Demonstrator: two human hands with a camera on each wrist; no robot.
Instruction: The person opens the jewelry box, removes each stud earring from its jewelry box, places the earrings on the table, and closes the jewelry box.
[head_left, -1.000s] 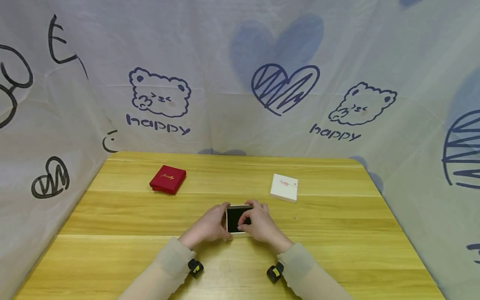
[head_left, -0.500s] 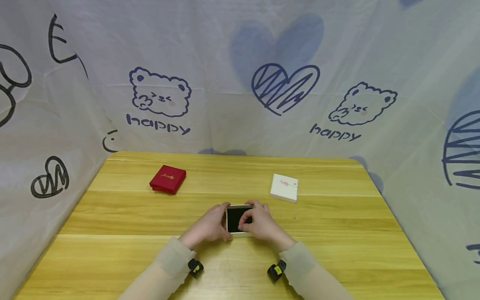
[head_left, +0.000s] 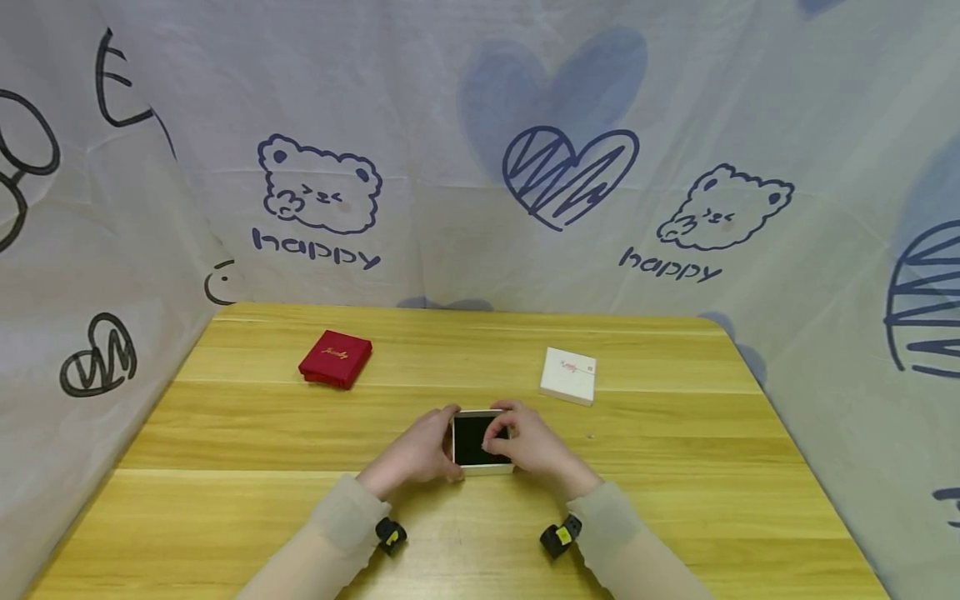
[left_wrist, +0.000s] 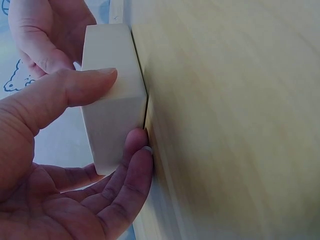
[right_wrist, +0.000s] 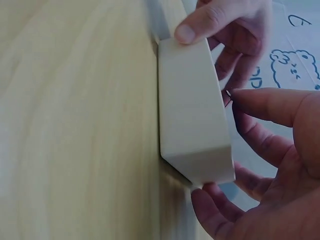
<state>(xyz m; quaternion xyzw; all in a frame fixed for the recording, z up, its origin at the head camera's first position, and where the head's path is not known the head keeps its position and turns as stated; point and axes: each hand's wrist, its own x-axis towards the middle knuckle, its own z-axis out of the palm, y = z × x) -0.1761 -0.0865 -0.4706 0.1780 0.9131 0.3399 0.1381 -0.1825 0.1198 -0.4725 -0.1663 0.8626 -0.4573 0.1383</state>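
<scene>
A small white box (head_left: pixel 487 471) with a black lining (head_left: pixel 468 437) stands lidless on the table. My left hand (head_left: pixel 420 448) grips its left end, the thumb (left_wrist: pixel 92 85) on the near wall and fingers around the far corner. Over the lining, my right hand (head_left: pixel 531 442) has thumb and index finger brought together. At those fingertips in the right wrist view shows a tiny thin dark-edged thing (right_wrist: pixel 228 98); I cannot tell its kind. Other fingers (right_wrist: pixel 207 205) of that hand touch the box's right end.
A red box (head_left: pixel 336 360) with gold script lies at the back left of the wooden table (head_left: pixel 225 500). A white lid-like square (head_left: pixel 568 376) with red print lies at the back right. Printed white cloth (head_left: pixel 450 233) hangs behind and at the sides.
My right hand has shifted slightly right and away from me over the box, its pinching fingertips moving with it. The left hand and box have stayed put.
</scene>
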